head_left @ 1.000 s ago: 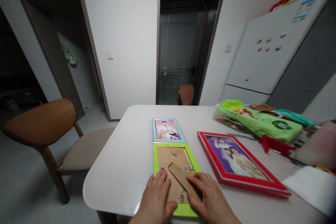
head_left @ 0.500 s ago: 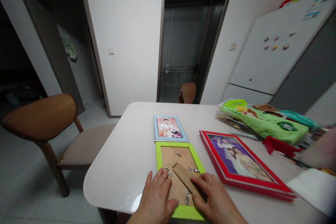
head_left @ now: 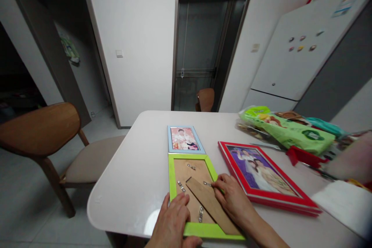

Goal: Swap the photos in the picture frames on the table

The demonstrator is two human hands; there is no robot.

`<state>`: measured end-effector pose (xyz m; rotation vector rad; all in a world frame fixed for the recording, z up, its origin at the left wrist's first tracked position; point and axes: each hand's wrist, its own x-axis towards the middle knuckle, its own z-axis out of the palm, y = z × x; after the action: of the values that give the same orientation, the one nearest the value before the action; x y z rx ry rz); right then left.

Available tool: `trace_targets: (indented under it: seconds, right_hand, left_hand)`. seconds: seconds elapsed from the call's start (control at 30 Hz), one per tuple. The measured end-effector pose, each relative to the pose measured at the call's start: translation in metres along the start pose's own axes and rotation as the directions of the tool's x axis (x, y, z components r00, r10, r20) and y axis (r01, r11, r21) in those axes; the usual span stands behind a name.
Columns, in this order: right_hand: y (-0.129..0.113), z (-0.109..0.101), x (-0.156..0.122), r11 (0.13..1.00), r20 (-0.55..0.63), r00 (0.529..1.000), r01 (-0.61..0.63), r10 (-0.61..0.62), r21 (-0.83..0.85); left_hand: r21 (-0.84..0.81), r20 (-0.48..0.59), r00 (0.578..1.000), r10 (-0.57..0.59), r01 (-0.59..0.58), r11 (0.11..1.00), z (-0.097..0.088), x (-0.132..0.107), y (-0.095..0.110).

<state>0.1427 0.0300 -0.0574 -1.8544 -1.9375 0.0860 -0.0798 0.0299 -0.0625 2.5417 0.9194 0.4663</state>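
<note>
A lime-green photo frame point(head_left: 172, 176) lies face down on the table, its brown backboard point(head_left: 197, 171) showing. A slanted brown stand leg point(head_left: 209, 203) and several metal clips are on the back. My left hand point(head_left: 174, 219) rests on the frame's lower left, fingers stretched out. Bent over the frame's right side, my right hand point(head_left: 232, 195) has thumb and fingertips closed at the right-hand metal clip point(head_left: 207, 183); the fingers partly hide it. Touching the green frame's far edge is a light-blue frame point(head_left: 169, 141) with a photo facing up.
Red photo frames point(head_left: 236, 176) lie stacked to the right, a photo on top. Beyond them are a green packet point(head_left: 293, 130), a red-handled tool point(head_left: 305, 157) and white tissue point(head_left: 340, 201). A wooden chair point(head_left: 40, 131) stands left of the white table point(head_left: 124, 193).
My right hand has moved up and right from the stand leg to the right-hand clip, uncovering more of the leg. My left hand stays on the frame's lower left. The view has shifted slightly.
</note>
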Motion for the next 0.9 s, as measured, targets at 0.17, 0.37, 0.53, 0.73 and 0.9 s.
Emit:
trace_targets:
  seconds: [0.17,0.37,0.53,0.73,0.9]
  right_hand:
    - [-0.002,0.0,0.002,0.993,-0.007,0.996,-0.09,0.091,0.075]
    - [-0.003,0.002,0.009,0.983,-0.062,0.984,-0.163,0.168,0.078]
    - [-0.004,0.0,0.0,0.987,-0.068,0.987,-0.136,0.142,0.09]
    - [-0.039,-0.014,-0.037,0.964,0.115,0.962,0.234,-0.249,0.13]
    - [-0.05,-0.021,-0.046,0.93,0.193,0.91,0.348,-0.366,0.121]
  left_hand:
    - [0.002,-0.02,1.0,0.003,-0.003,1.0,0.003,-0.001,-0.002]
    - [-0.009,-0.028,0.999,-0.017,0.017,1.0,-0.001,-0.001,0.002]
    - [-0.015,-0.051,0.999,-0.013,0.013,1.0,-0.002,-0.004,0.002]
    - [-0.023,-0.042,0.999,-0.022,0.021,0.999,0.0,-0.005,-0.002]
    - [-0.024,-0.025,0.999,-0.027,0.026,0.999,-0.004,-0.005,0.0]
